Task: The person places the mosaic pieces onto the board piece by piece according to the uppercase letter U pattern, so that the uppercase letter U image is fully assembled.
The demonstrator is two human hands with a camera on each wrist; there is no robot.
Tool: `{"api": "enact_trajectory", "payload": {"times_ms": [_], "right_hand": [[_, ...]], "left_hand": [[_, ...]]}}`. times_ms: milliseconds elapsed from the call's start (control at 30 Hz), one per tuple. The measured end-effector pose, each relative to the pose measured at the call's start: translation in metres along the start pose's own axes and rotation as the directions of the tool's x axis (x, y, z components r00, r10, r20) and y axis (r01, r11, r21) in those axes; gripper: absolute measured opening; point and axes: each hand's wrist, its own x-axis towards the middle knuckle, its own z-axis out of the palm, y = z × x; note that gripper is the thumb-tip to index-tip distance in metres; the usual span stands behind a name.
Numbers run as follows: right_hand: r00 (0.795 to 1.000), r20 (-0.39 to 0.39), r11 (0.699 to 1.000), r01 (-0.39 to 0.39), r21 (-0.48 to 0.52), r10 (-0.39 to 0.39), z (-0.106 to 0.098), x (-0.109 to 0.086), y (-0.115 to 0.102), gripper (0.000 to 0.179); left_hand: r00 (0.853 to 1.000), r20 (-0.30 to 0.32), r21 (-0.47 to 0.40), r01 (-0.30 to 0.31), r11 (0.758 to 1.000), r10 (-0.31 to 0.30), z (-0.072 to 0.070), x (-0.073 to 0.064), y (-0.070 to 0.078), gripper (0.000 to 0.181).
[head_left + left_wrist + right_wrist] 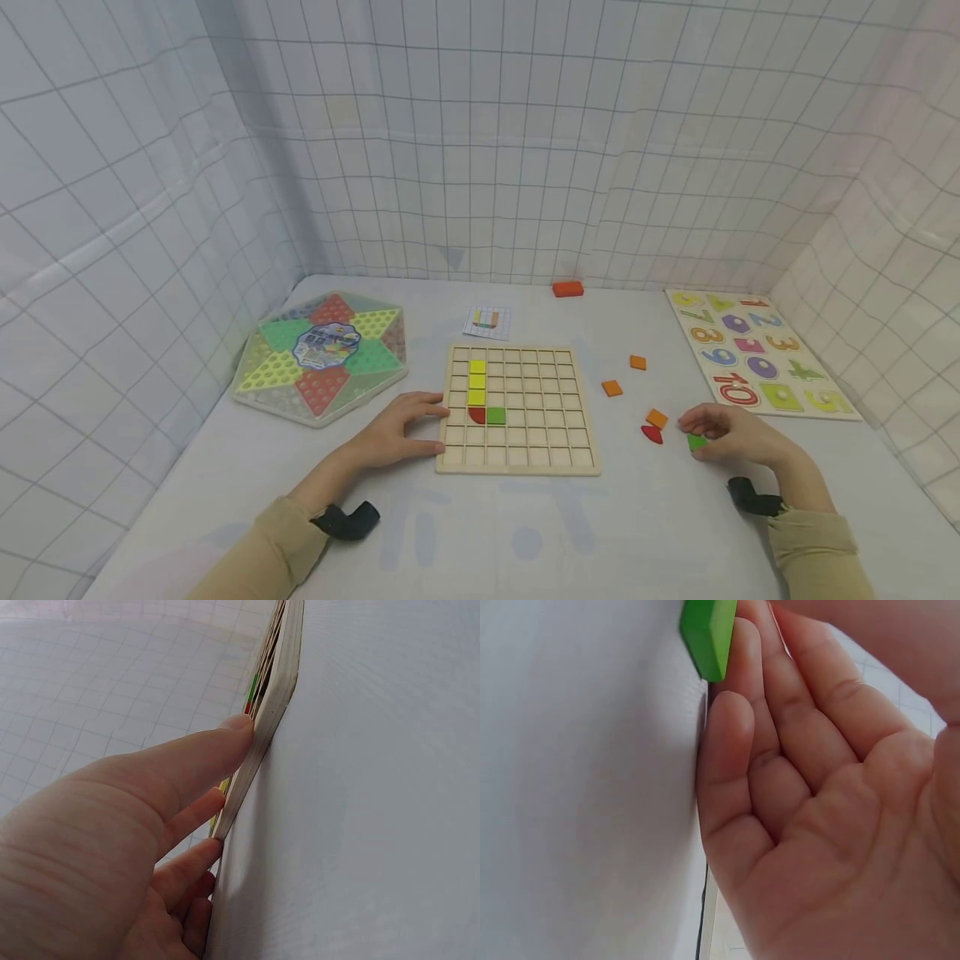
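A square wooden grid board (517, 469) lies in the middle of the table. On its left part sit a column of yellow square tiles (477, 382), a red quarter-round tile (477, 415) and a green square tile (496, 415). My left hand (392, 433) touches the board's left edge with thumb and fingertips spread along it. To the right, my right hand (742, 435) pinches another green square tile (711, 637), which stands tilted by the table surface. Close to those fingers are an orange square tile (657, 418) and a red rounded tile (652, 434).
Two more orange tiles, one nearer (612, 388) and one farther (637, 362), lie right of the board. Behind it are a pattern card (487, 322) and a red block (567, 288). A hexagonal star board (322, 358) stands left, a number puzzle (757, 350) right.
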Motion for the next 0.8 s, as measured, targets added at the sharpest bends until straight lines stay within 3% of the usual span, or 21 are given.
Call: {"api": "enact_trajectory", "payload": {"times_ms": [400, 800], "right_hand": [[0.994, -0.101, 0.997, -0.043, -0.062, 0.036, 0.0050, 0.0063, -0.0018, 0.031], [0.993, -0.108, 0.994, -0.047, -0.098, 0.036, 0.0070, 0.0083, -0.0067, 0.033]], "left_hand": [[1.000, -0.002, -0.004, 0.014, 1.000, -0.014, -0.0016, -0.0009, 0.0035, 0.050], [1.000, -0.008, -0.005, 0.002, 1.000, -0.002, -0.0005, -0.0009, 0.0031, 0.048]]}}
